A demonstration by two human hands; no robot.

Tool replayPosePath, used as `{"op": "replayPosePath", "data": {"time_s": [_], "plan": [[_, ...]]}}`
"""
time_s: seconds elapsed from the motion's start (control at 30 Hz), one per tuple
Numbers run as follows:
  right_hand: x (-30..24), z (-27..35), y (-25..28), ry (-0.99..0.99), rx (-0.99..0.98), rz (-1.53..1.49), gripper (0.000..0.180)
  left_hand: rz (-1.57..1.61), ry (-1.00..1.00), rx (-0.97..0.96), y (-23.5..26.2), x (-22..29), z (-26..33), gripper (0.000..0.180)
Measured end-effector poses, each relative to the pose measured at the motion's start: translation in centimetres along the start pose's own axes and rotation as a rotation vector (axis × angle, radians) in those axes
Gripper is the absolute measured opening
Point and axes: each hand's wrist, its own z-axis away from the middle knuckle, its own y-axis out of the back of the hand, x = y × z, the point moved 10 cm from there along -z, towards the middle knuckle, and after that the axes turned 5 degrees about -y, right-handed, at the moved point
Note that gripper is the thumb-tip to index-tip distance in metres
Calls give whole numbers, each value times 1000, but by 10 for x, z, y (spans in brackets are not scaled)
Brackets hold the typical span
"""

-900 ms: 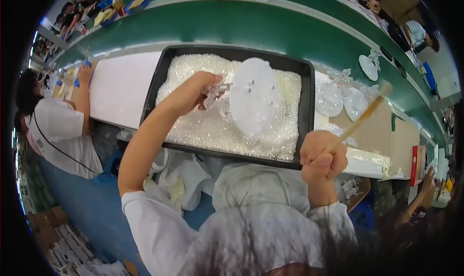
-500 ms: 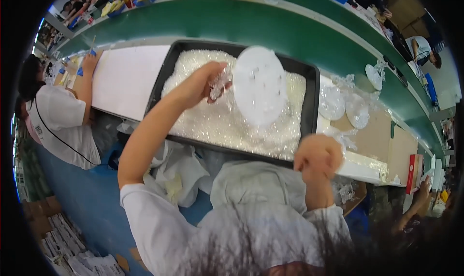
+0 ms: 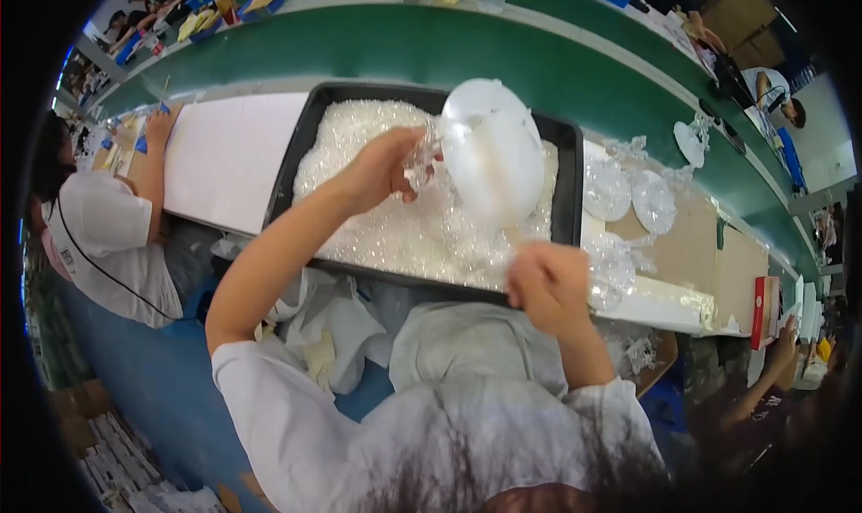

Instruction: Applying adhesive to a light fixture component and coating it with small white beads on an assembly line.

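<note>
My left hand [image 3: 386, 164] is closed around the clear, knobbly plastic end of an ornament with a white round disc [image 3: 462, 122]. The disc is tilted above a black tray [image 3: 567, 185] filled with shiny white granules [image 3: 368, 118]. Below the disc, near the tray's front edge, is my right hand [image 3: 549, 284], its fingers curled together and blurred by motion. A faint beige streak runs from near that hand across the disc; it may be a thin handled tool, but I cannot make out its kind.
Several clear ornaments with round discs [image 3: 654, 202] lie right of the tray, beside brown cardboard [image 3: 691, 252]. A white board [image 3: 229, 158] adjoins the tray's left side. A co-worker [image 3: 103, 216] sits at the left. A green partition [image 3: 359, 41] rises behind the tray, and a red box [image 3: 763, 311] stands far right.
My right hand has moved left and slightly up, closer to the disc. The disc has shifted slightly right and changed its tilt; the beige streak now crosses it. My left hand keeps its hold.
</note>
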Motion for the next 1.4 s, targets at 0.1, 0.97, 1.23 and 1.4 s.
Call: {"op": "replayPosePath", "data": {"time_s": [0.1,0.97,1.23,1.4], "plan": [[10,11,19,-115,185,-318,27,-47,-19,29,-2,2,-4,36],[0,-5,6,-38,-1,-117,21,-118,-56,67,-1,11,0,34],[-3,9,29,87,76,-81,23,-133,-78,105,-5,17,6,41],[4,8,43,83,165,-186,15,-112,-121,220,3,18,1,38]]}}
